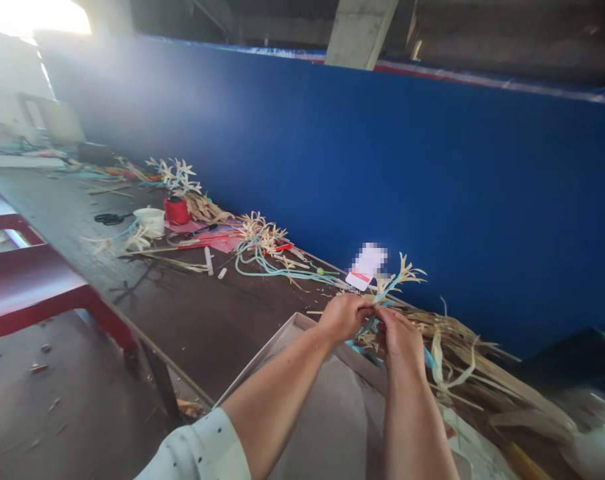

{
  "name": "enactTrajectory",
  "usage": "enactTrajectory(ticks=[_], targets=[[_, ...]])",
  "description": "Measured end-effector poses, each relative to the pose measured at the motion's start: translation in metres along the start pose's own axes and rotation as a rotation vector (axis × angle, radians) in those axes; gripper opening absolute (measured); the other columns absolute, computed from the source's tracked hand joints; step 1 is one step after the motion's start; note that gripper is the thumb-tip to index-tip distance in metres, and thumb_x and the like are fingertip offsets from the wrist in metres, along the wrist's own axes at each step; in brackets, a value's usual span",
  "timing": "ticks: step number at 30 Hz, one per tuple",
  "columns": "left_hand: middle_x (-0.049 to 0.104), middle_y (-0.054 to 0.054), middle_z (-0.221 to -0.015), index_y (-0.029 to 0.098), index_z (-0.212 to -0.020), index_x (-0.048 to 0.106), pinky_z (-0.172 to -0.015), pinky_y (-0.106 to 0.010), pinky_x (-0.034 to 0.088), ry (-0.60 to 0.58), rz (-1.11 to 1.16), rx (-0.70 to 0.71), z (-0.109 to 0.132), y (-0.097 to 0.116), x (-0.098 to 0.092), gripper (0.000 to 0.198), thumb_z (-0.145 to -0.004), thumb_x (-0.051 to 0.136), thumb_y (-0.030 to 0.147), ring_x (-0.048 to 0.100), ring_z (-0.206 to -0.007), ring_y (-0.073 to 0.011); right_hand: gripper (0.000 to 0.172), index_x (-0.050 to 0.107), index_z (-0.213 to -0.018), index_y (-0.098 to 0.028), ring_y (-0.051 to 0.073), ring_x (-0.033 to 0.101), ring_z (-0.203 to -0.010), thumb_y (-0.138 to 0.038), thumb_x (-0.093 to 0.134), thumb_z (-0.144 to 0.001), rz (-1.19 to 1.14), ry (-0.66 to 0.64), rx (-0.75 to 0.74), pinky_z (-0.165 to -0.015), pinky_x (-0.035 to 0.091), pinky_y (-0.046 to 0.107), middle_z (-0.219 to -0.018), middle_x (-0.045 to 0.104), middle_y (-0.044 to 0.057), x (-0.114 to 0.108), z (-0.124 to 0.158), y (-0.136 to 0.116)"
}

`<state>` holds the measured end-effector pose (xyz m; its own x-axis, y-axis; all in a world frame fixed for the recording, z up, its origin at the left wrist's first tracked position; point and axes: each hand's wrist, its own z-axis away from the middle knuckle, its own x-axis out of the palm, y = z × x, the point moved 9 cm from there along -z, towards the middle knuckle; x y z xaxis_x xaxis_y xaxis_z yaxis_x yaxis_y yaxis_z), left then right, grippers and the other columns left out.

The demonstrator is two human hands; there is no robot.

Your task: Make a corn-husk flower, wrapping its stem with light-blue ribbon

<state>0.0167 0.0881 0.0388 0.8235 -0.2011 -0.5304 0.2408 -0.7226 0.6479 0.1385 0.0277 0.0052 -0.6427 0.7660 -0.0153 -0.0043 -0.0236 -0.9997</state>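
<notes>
A craft flower [408,272] with pale, dried-husk petals and a light-blue stem stands tilted up to the right from between my hands. My left hand [345,316] is closed, its fingertips pinched at the stem. Close beside it, the fingers of my right hand [400,331] are also pinched on the stem. The exact spot they grip is partly hidden by the fingers. Below the hands lies a shallow pale tray [327,400]. Dried husk strips [462,340] are heaped just right of my right hand, with bits of blue among them.
Along the dark table [182,320] lie finished-looking husk flowers [262,233], blue cords [282,270], a white cup [151,221], a red spool [176,211] and black scissors [111,218]. A blue partition [432,180] borders the back. Red stools [37,280] stand at left.
</notes>
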Motion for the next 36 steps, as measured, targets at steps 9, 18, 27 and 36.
enactTrajectory(ticks=[9, 18, 27, 36], targets=[[0.067, -0.002, -0.081, 0.021, -0.082, 0.069, -0.068, -0.020, 0.041, 0.029, -0.041, -0.117, 0.002, -0.006, -0.004, 0.024, -0.081, 0.045, 0.026, 0.058, -0.076, -0.0133, 0.040, 0.070, -0.083, -0.014, 0.013, 0.047, -0.044, -0.042, 0.067, -0.055, 0.170, -0.022, -0.091, -0.042, 0.034, 0.026, -0.052, 0.059, 0.000, 0.000, 0.003, -0.012], [0.063, 0.000, -0.068, 0.018, -0.070, 0.065, -0.059, -0.019, 0.035, -0.006, -0.046, -0.047, 0.000, -0.004, -0.001, 0.026, -0.082, 0.043, 0.025, 0.055, -0.066, -0.0111, 0.042, 0.072, -0.085, -0.014, 0.019, 0.058, -0.058, -0.045, 0.065, -0.059, 0.303, -0.010, -0.214, -0.053, 0.042, 0.027, -0.061, 0.066, 0.004, -0.004, -0.005, -0.014], [0.064, -0.002, -0.073, 0.017, -0.074, 0.064, -0.064, -0.020, 0.037, -0.097, -0.084, 0.022, 0.000, 0.009, 0.002, 0.025, -0.083, 0.041, 0.023, 0.055, -0.071, -0.0125, 0.039, 0.072, -0.083, -0.014, 0.019, 0.058, -0.057, -0.045, 0.063, -0.061, 0.326, -0.031, -0.267, -0.051, 0.041, 0.026, -0.058, 0.064, 0.004, -0.006, -0.011, -0.014], [0.065, -0.002, -0.072, 0.018, -0.074, 0.066, -0.064, -0.022, 0.039, -0.025, -0.108, -0.048, -0.002, -0.003, 0.000, 0.030, -0.085, 0.040, 0.029, 0.057, -0.071, -0.0137, 0.036, 0.071, -0.087, -0.018, 0.019, 0.059, -0.058, -0.044, 0.061, -0.064, 0.350, -0.066, -0.279, -0.054, 0.043, 0.028, -0.065, 0.067, 0.003, -0.001, -0.012, -0.011]])
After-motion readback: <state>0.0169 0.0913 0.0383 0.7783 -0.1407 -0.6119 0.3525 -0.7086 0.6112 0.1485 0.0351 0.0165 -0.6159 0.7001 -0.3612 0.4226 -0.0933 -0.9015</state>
